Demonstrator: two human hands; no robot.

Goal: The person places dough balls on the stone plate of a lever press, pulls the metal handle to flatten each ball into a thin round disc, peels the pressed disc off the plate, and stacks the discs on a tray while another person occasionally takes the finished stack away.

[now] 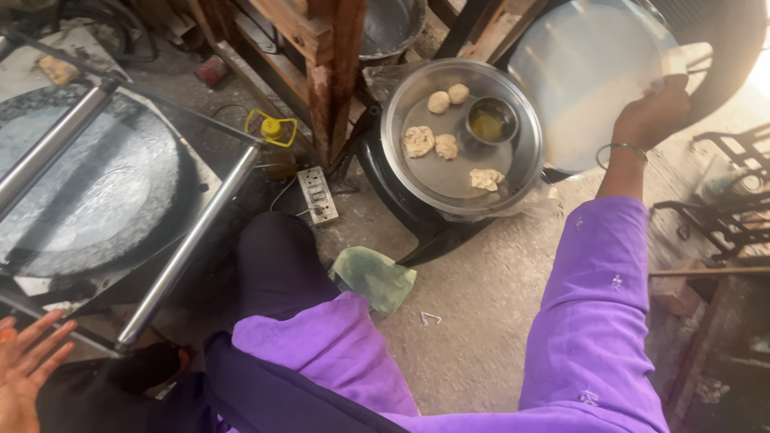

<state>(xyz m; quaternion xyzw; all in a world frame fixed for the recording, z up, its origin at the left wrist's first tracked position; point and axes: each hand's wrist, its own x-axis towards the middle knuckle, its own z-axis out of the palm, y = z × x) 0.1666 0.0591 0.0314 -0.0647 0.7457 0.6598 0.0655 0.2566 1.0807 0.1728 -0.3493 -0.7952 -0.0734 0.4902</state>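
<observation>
Down on a dusty concrete floor (481,321), among wooden frame legs, we sit with a knee drawn up in purple cloth. Our right hand (651,112) is raised, fingers clamped on the edge of a round metal lid (581,80), tilted up and clear of the steel plate (525,172) beside it. That plate rests on a black stand and carries dough balls (439,102) and a small bowl (491,122) of yellowish liquid. Our left hand (24,373) hovers low at the frame's corner, fingers spread apart, holding nothing, near a round stone slab (88,184). A green cloth (375,277) lies by the knee.
</observation>
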